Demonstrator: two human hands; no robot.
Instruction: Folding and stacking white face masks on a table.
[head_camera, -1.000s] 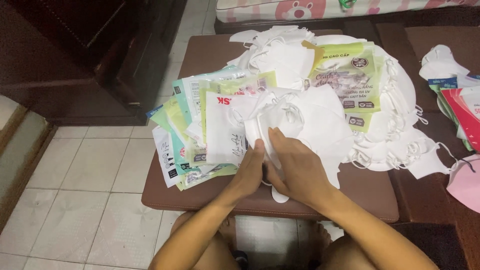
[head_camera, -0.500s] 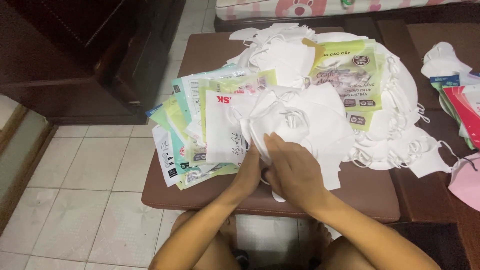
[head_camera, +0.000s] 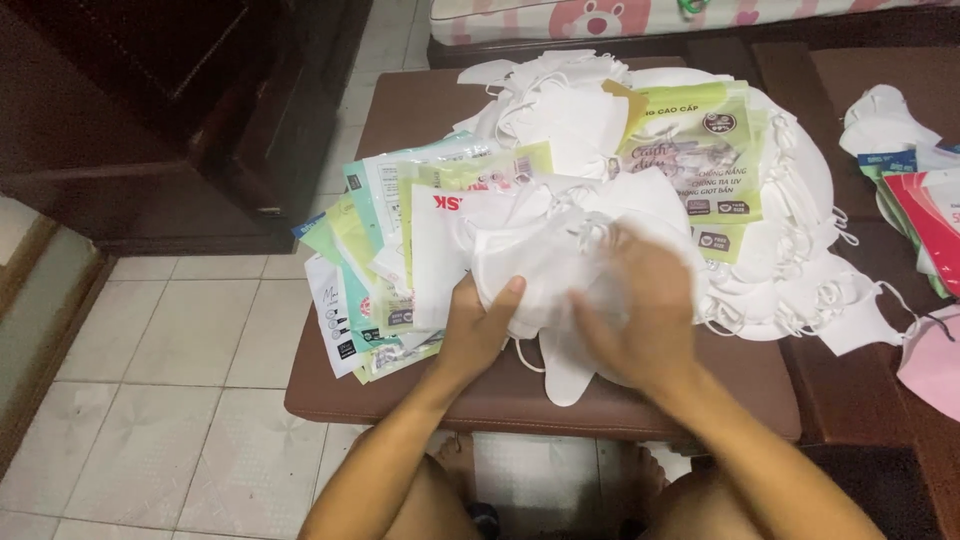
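On the near edge of the brown stool (head_camera: 400, 400), both hands work a bundle of white face masks (head_camera: 545, 265). Left hand (head_camera: 478, 330) grips the bundle from the left side, thumb up over the front, fingers tucked behind, closed on the masks. Right hand (head_camera: 640, 310) is blurred, lies over the right part of the same bundle with fingers spread and curled onto it, holding it too. One mask (head_camera: 570, 370) hangs down below the bundle over the stool's near edge, ear loop dangling by the left wrist. Left of the hands, a fanned stack of flat packets (head_camera: 370, 250) in white, green and blue, partly overhanging the stool's left side. Far behind the bundle, a big heap of loose white masks (head_camera: 790, 250) spreads right, with a green and yellow packet (head_camera: 700, 150) lying on top of it. Far right, on a second dark surface (head_camera: 860, 90), more white masks (head_camera: 885, 120) and red and blue packets (head_camera: 930, 215); a pink mask (head_camera: 935, 360) at the right edge, nearer. Dark wooden cabinet (head_camera: 170, 110) far left, pale tiled floor (head_camera: 180, 350) below it. Bare knees and feet show under the stool, near.
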